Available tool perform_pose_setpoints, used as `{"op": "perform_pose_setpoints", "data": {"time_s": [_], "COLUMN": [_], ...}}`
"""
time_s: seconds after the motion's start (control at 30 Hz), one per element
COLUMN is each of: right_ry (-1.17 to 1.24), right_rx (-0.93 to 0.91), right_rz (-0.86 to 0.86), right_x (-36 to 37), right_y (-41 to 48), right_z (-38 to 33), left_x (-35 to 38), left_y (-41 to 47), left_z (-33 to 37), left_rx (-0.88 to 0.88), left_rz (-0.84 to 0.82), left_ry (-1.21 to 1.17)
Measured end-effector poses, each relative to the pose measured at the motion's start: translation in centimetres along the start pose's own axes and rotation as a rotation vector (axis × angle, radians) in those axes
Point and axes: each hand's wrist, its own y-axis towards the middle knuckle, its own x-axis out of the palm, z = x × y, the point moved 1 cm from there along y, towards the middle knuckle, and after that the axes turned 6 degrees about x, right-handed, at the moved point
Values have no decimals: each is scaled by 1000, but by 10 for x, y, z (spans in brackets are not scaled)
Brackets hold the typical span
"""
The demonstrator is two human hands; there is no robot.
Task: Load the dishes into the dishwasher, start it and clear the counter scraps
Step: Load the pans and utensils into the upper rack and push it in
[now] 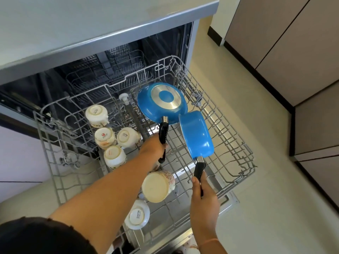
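Observation:
The upper dishwasher rack [236, 153] is pulled out over the open door. A blue frying pan [162, 101] lies upside down at the rack's back, and my left hand [153, 149] grips its black handle. To its right a blue saucepan [197, 133] is tilted on its side above the rack; my right hand [202, 197] holds it by the black handle. Several white cups [105, 138] stand upside down on the left of the rack. A larger mug [157, 186] lies near the front.
The grey counter [91, 24] overhangs the open dishwasher. The lower rack [113, 70] sits inside the machine. The right half of the upper rack holds only the pans. Beige floor [266, 198] and brown cabinets [293, 52] lie to the right.

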Motion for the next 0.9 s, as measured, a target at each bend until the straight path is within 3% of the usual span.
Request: {"op": "perform_pose_setpoints", "data": {"time_s": [0.13, 0.3, 0.5, 0.63, 0.9], "right_ry": [-83, -174, -292, -152, -652], "right_rx": [-78, -24, 17, 207, 186], "right_rz": [23, -59, -194, -211, -387], "right_x": [3, 19, 41, 44, 45], "right_y": [-9, -7, -15, -16, 1], "right_z": [4, -1, -6, -7, -4], "left_x": [-1, 8, 8, 3, 5], "left_y": [-3, -18, -30, -34, -40], "left_z": [-7, -11, -15, -17, -18], "left_rx": [-2, 87, 162, 171, 193], "left_rz": [61, 252, 260, 257, 258], "left_ry": [-73, -59, 14, 21, 49]}}
